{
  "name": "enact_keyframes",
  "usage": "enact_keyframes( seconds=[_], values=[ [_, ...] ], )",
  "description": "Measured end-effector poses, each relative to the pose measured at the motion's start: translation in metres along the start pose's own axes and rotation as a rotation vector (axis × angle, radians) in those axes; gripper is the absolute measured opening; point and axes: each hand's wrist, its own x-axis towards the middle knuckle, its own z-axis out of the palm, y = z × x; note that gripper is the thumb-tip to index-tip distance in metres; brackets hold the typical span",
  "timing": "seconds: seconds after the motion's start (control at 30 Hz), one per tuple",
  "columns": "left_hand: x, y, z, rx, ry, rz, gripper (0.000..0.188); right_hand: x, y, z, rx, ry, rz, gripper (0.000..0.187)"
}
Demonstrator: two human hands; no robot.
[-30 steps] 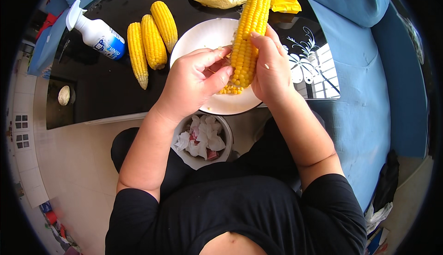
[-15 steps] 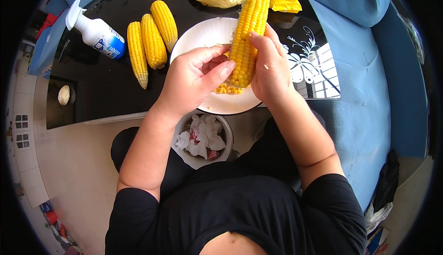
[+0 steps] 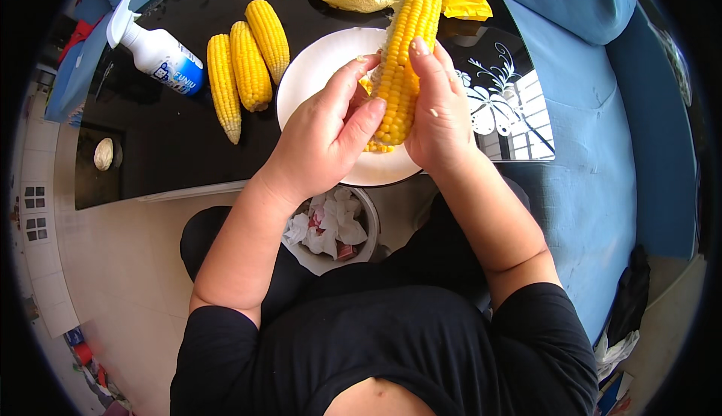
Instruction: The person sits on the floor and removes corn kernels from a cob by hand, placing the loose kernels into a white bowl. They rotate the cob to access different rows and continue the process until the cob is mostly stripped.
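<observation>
Black worktop point(image 3: 165, 156) on my feed: right hand point(image 3: 440, 119) grips a partly stripped cob point(image 3: 403, 70), left hand point(image 3: 323, 130) touches it, grip unclear; plate point(image 3: 316, 59) holds kernels point(image 3: 380, 147), three cobs point(image 3: 250, 66) look unstripped.

White spray bottle point(image 3: 165, 59), blue sofa point(image 3: 583, 126)

The left forearm point(image 3: 242, 254) and right forearm point(image 3: 489, 209) are slanting forward and inward, with the left grip point(image 3: 320, 126) and right grip point(image 3: 438, 111) lying close together, facing each other. The left grip is arching its index finger point(image 3: 347, 79) above an outstretched left thumb point(image 3: 362, 125), a gap showing between them. The right grip is clasping firmly, its right thumb point(image 3: 426, 68) pointing upward (its tip standing higher than the left one's) while its fingers are curling behind, partly hidden.
</observation>
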Motion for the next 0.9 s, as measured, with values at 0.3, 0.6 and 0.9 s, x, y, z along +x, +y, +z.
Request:
enact_keyframes(
  seconds=[0.3, 0.6, 0.9],
  values=[
    [0.002, -0.004, -0.001, 0.107, 0.052, 0.130, 0.036, 0.003, 0.005, -0.006, -0.027, -0.066, -0.044, 0.028],
    [0.000, 0.003, -0.002, -0.084, -0.018, -0.008, 0.042, 0.002, 0.006, -0.002, 0.007, -0.073, -0.051, 0.029],
    [0.000, -0.005, -0.004, 0.133, -0.029, 0.165, 0.043, 0.000, 0.005, -0.001, -0.019, -0.065, -0.045, 0.029]
  ],
)
